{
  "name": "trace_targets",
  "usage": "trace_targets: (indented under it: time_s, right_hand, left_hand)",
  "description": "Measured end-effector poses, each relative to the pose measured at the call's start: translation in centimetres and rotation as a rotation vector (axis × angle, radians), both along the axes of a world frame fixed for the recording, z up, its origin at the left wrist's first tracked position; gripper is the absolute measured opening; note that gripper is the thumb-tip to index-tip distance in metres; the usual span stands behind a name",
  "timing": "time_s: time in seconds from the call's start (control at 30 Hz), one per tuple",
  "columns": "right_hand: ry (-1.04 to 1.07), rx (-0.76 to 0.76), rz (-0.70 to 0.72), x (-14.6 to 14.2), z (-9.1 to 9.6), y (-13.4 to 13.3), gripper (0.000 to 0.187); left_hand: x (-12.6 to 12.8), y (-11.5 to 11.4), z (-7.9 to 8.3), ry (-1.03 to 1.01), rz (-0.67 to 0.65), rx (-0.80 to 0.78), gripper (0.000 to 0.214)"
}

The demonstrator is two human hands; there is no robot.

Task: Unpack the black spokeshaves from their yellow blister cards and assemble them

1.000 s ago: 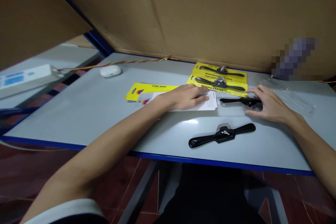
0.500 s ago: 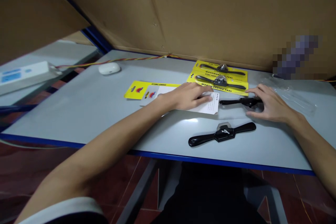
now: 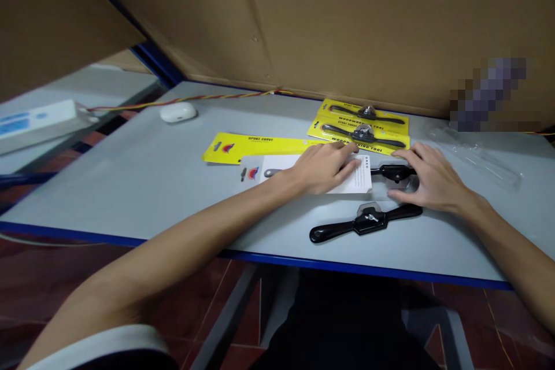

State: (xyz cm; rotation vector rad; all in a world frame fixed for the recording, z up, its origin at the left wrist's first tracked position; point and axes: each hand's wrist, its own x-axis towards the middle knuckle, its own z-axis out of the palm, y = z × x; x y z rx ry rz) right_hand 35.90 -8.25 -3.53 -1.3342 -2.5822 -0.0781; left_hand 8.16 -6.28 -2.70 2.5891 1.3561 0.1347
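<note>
Brown board [image 3: 347, 29] stands across the top of the frame, and below it is a grey surface [image 3: 151, 185] with a blue edge. From far off, I see the left hand [image 3: 323, 167] on a white card [image 3: 364, 180] in the middle. Its fingers are bent, but I cannot tell if its grip pinches the card or just rests there. Right of the middle, the right hand [image 3: 433, 176] curls around a black tool [image 3: 392, 172] with clear plastic [image 3: 380, 189] by it. Finger and thumb are wide apart, and I cannot tell if that grip squeezes. The black tool's left end meets the card. Just below lies a loose black tool [image 3: 368, 222]. Two yellow packs [image 3: 384, 147] with tools lie above the hands. One yellow card [image 3: 236, 150] lies left of them. I see a white case [image 3: 177, 111] at upper left and an empty clear shell [image 3: 489, 163] at right.
</note>
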Motion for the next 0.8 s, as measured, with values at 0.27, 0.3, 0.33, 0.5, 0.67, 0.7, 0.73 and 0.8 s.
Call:
trace_targets:
  time_s: [0.27, 0.3, 0.33, 0.5, 0.67, 0.7, 0.73, 0.8]
  right_hand:
    - [0.0, 0.009, 0.091, -1.1, 0.1, -0.4, 0.07]
    - [0.003, 0.014, 0.096, -1.1, 0.0, -0.3, 0.071]
    - [0.008, 0.02, 0.101, -1.1, 0.0, -0.3, 0.071]
    - [0.022, 0.063, 0.119, -1.1, -0.3, -0.3, 0.069]
    - [0.043, 0.103, 0.128, -1.5, -0.6, -0.3, 0.068]
    - [0.042, 0.102, 0.126, -1.5, -0.6, -0.3, 0.069]
    - [0.042, 0.096, 0.124, -1.5, -0.6, -0.3, 0.07]
    - [0.044, 0.065, 0.111, -1.4, -0.6, -0.3, 0.074]
  left_hand:
    - [-1.3, 0.8, 1.2, -0.17, -0.325, -0.272, 0.07]
    - [-1.4, 0.9, 1.3, -0.185, -0.33, -0.294, 0.074]
    - [-1.4, 1.0, 1.4, -0.198, -0.329, -0.304, 0.077]
    - [-0.4, 0.9, 0.9, -0.227, -0.315, -0.262, 0.084]
    - [0.5, 0.8, 0.0, -0.226, -0.246, -0.179, 0.081]
    - [0.5, 0.9, 0.0, -0.254, -0.243, -0.159, 0.08]
    - [0.3, 1.0, 0.0, -0.285, -0.239, -0.132, 0.078]
    - [-0.3, 1.3, 0.3, -0.328, -0.213, -0.039, 0.073]
